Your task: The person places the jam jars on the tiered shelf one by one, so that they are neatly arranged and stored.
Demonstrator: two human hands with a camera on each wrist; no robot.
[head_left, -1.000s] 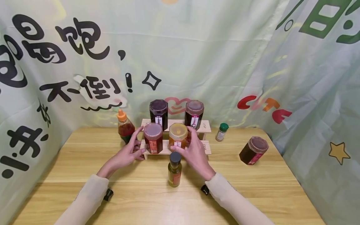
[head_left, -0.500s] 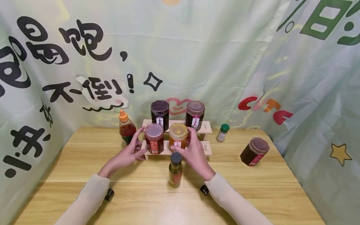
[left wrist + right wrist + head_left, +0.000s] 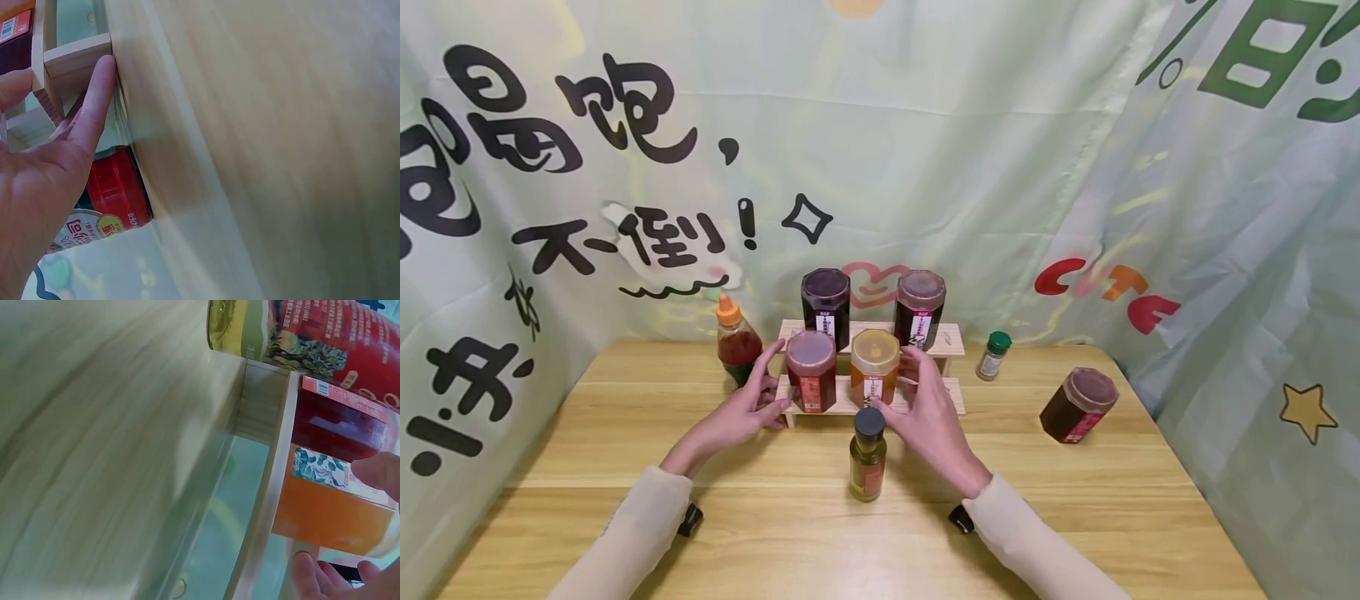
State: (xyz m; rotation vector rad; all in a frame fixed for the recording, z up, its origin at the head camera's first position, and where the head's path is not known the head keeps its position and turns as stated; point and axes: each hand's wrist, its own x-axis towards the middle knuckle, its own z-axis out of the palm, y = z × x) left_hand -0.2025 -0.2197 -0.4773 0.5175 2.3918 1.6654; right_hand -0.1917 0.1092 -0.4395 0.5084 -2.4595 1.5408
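A two-step wooden rack holds jars on both steps. On the lower one stand a red-brown jar and an amber jar. My left hand rests against the rack's left end; the left wrist view has its thumb by the front edge and a straight finger along the wooden end piece. Around the right side of the amber jar my right hand lies spread, thumb in front and fingers beside it, with a gap to the jar in the head view.
Two dark jars, left and right, occupy the upper step. An oil bottle stands before the rack, a squeeze bottle to its left. Rightward are a green-capped shaker and another dark jar. Printed cloth hangs behind.
My right hand has loosened from the amber jar and shifted slightly right and toward me. The jar stays on the lower step. My left hand keeps its place at the rack.
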